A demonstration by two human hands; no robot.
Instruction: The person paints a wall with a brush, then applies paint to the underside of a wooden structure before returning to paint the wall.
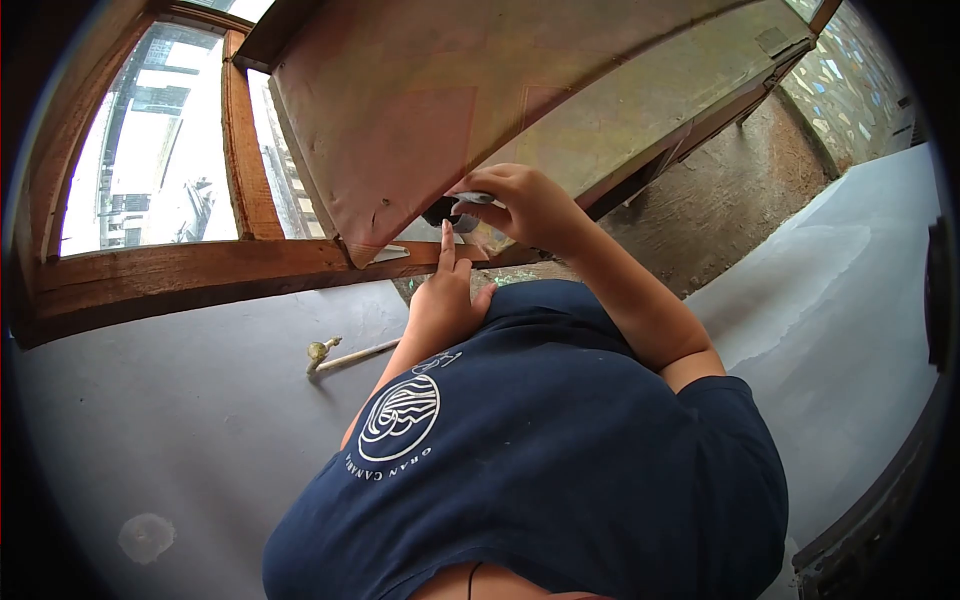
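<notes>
At the near edge of the covered tabletop (620, 110), the two hands worked close together, well forward of the dark blue T-shirt (540, 430). The right hand (476, 196) pinched a small pale grey piece (474, 198) between thumb and fingers, a grip that probably suited so slight a thing, since it needed only the fingertips. That piece lay directly above the tip of the left hand's (447, 295) raised index finger, next to a small dark object (438, 211) whose exact shape was too shadowed to tell. The left index pointed straight up to this dark object, perhaps to steady it, while the other fingers were bent and the thumb stood a little apart; whether the left hand gripped anything could not be told. Bringing the hands so near each other likely let one guide the other. To the left of them, a white piece (392, 253) sat beside the corner of the tabletop, by the wooden sill (180, 281), and the window (150, 140) beyond probably lent its light to the work. Below and left of the left hand, a white pipe (356, 356) ended in a brass-coloured fitting (317, 351), clear of the fingers.
</notes>
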